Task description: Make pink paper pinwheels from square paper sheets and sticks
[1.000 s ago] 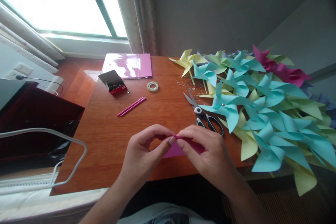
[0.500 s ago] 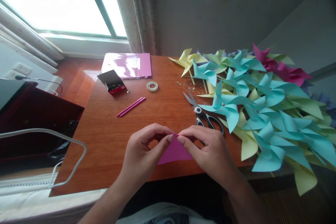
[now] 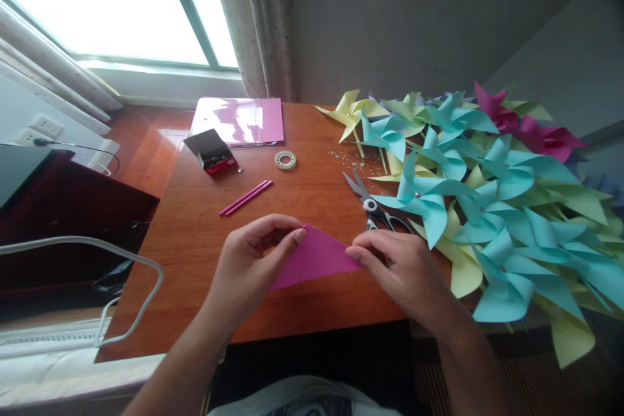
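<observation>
A sheet of magenta paper (image 3: 316,255) is held between my two hands just over the table, near its front edge. My left hand (image 3: 258,250) pinches the paper by its upper corner, thumb against the fingers. At the right-hand corner, my right hand (image 3: 390,257) grips it the same way. Beyond my right hand lies a pair of scissors (image 3: 371,205) with black and white handles, blades parted and pointing away. Two magenta sticks (image 3: 246,198) rest side by side beyond my left hand.
Many finished paper pinwheels (image 3: 487,201) crowd the right side. Silvery bits (image 3: 348,159) are scattered beside them. A roll of tape (image 3: 285,160), an open box of small metal pieces (image 3: 212,155) and a plastic-sleeved pack of magenta paper (image 3: 270,120) lie at the back of the wooden table (image 3: 185,273).
My hands have moved apart from their meeting point at the paper's top. My right hand now grips the right corner, and the paper is spread wider and tilted. The view has shifted slightly.
</observation>
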`<state>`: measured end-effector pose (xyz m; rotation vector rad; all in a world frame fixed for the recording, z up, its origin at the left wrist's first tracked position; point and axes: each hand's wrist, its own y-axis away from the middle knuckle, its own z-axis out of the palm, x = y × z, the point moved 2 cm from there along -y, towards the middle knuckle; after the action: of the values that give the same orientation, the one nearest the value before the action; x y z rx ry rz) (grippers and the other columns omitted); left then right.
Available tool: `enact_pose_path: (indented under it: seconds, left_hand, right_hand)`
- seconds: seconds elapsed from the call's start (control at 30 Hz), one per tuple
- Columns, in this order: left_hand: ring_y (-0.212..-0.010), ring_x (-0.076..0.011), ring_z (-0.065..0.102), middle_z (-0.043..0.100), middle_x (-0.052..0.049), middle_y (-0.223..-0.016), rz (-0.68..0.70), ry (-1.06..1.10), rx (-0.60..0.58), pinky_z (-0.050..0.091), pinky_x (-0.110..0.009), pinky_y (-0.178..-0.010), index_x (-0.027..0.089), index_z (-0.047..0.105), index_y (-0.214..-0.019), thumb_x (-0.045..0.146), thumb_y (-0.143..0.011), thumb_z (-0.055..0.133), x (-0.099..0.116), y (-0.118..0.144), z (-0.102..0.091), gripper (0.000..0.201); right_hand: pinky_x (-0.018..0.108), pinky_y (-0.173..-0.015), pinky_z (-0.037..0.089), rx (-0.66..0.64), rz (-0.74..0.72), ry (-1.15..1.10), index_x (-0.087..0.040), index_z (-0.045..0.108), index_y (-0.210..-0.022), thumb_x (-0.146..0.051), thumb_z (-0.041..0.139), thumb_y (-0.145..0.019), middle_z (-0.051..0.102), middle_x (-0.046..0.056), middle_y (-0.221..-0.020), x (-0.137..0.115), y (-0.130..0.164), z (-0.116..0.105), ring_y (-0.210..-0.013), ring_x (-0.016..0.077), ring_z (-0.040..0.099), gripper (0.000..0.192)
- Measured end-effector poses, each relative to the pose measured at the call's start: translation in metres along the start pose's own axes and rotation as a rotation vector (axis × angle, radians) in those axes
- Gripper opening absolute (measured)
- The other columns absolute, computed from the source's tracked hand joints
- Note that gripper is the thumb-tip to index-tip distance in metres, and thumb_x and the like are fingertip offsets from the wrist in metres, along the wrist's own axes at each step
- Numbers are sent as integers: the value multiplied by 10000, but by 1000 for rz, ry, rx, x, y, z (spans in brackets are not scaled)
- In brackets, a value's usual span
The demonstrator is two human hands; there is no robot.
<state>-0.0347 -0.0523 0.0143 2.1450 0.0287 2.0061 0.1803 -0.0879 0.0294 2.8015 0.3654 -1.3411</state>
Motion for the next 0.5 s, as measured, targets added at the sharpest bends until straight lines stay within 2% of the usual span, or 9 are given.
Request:
enact_pose_path:
  seconds: [0.1, 0.17, 0.27, 0.37, 0.43, 0.5]
  left_hand:
    - [-709, -147, 630, 735, -21, -791, -73, 24, -143, 476, -194, -616, 190, 771, -868, 323, -789, 794, -3, -3, -5, 157]
    - [-655, -125, 590, 704, -11, -725, -100, 8, -213, 444, -180, -579, 180, 772, -808, 328, -798, 784, -4, -4, -9, 149]
    - [-600, -108, 543, 665, -4, -662, -101, -21, -208, 405, -175, -533, 171, 763, -750, 334, -806, 777, -6, -5, -17, 173]
    - [-630, -127, 573, 674, -12, -678, -70, -33, -164, 442, -190, -569, 175, 753, -763, 364, -838, 746, -9, -5, -22, 203]
    - [-684, -152, 612, 707, -34, -745, -52, -18, -175, 478, -213, -626, 181, 760, -826, 425, -902, 660, -12, -4, -23, 275]
    - [-803, -191, 659, 748, -64, -890, -50, 22, -218, 507, -248, -722, 198, 767, -970, 495, -957, 546, -16, -4, -22, 370]
  right_hand:
    - [229, -667, 442, 70, 26, -8, -193, 657, -799, -260, 625, -967, 702, -15, -734, 4, 1, -5, -667, 130, 630, 183]
    - [226, -665, 441, 97, 39, 7, -195, 661, -790, -266, 633, -960, 701, -19, -723, 7, 1, -9, -659, 129, 626, 186]
    - [227, -664, 441, 129, 66, 24, -200, 662, -771, -295, 627, -960, 697, -19, -722, 12, 3, -13, -665, 133, 622, 214]
    - [232, -637, 440, 157, 118, 21, -204, 668, -761, -321, 609, -963, 685, -17, -707, 17, 6, -17, -657, 140, 611, 241]
    - [234, -608, 433, 160, 152, 1, -205, 671, -757, -338, 605, -961, 665, -20, -681, 19, 7, -17, -632, 139, 592, 252]
    - [235, -579, 424, 151, 184, -38, -204, 674, -766, -363, 601, -960, 642, -22, -663, 21, 8, -14, -604, 135, 569, 261]
